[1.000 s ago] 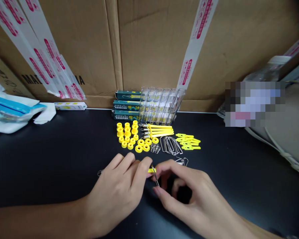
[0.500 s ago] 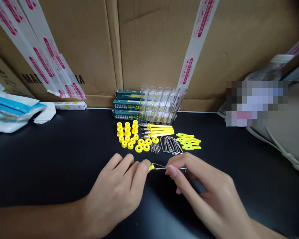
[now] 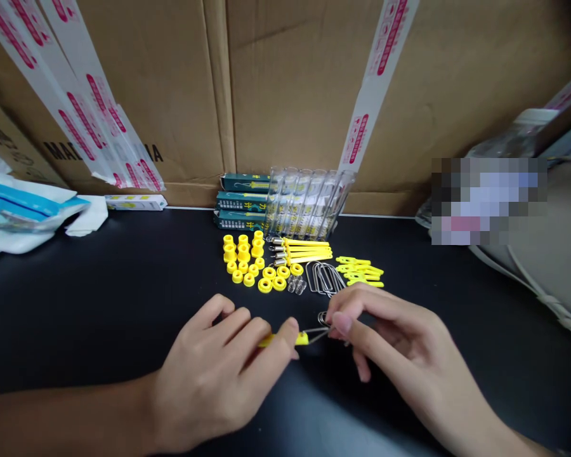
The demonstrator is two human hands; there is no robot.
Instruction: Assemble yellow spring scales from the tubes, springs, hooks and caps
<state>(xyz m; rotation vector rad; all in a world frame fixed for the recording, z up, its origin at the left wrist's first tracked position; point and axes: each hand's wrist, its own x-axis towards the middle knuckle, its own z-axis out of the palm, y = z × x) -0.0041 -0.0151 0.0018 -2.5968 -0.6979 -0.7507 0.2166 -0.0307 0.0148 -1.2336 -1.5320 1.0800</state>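
Note:
My left hand (image 3: 223,368) is closed around a yellow plastic strip (image 3: 303,339), whose end sticks out past the thumb. From that end a bent metal wire (image 3: 316,332) runs right into the pinched thumb and forefinger of my right hand (image 3: 400,349). A small curl of metal (image 3: 321,318) shows just above those fingertips; whether it belongs to the same wire I cannot tell. Beyond my right fingers lie several bent wire loops (image 3: 323,279) and flat yellow plastic pieces (image 3: 361,271). Several yellow strips with metal spring ends (image 3: 309,251) lie further back.
Yellow collars (image 3: 243,251), small yellow rings (image 3: 265,284) and small springs (image 3: 297,284) sit on the black table. Behind them stand clear tubes (image 3: 304,203) and green boxes (image 3: 242,201) before a cardboard wall. A bag (image 3: 556,254) is at right, blue-white packaging (image 3: 28,209) at left.
The yellow strip has shifted lower, and more of it shows past my left fingers. My right hand still pinches the wire, with its other fingers more spread. A metal curl now shows above it.

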